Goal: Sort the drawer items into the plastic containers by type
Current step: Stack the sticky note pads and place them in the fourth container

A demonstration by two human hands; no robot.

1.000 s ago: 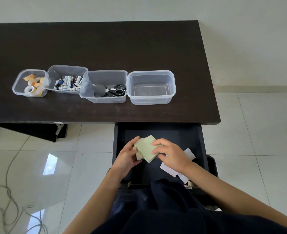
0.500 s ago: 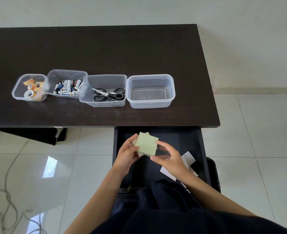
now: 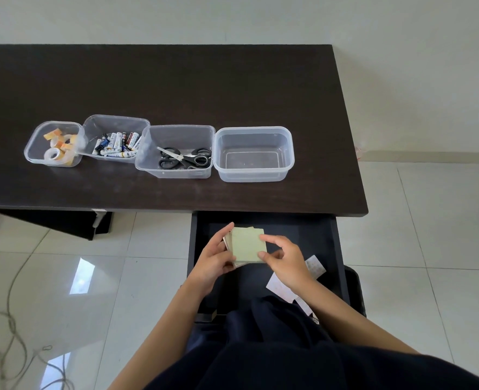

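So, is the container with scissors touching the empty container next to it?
Touching. In the head view the scissors container and the empty container meet at their upper rims, with no table visible between.

Both our forearms were bare and reached forward from the bottom of the view, converging toward the middle. Our left hand (image 3: 214, 258) sat palm turned inward, index finger extended up along the left edge of the pad (image 3: 248, 244), other fingers curled under it, thumb on its near side. Our right hand (image 3: 286, 263) came in from the right, back of the hand up, index fingertip on the pad's top face, thumb against its near right corner, pinching it.
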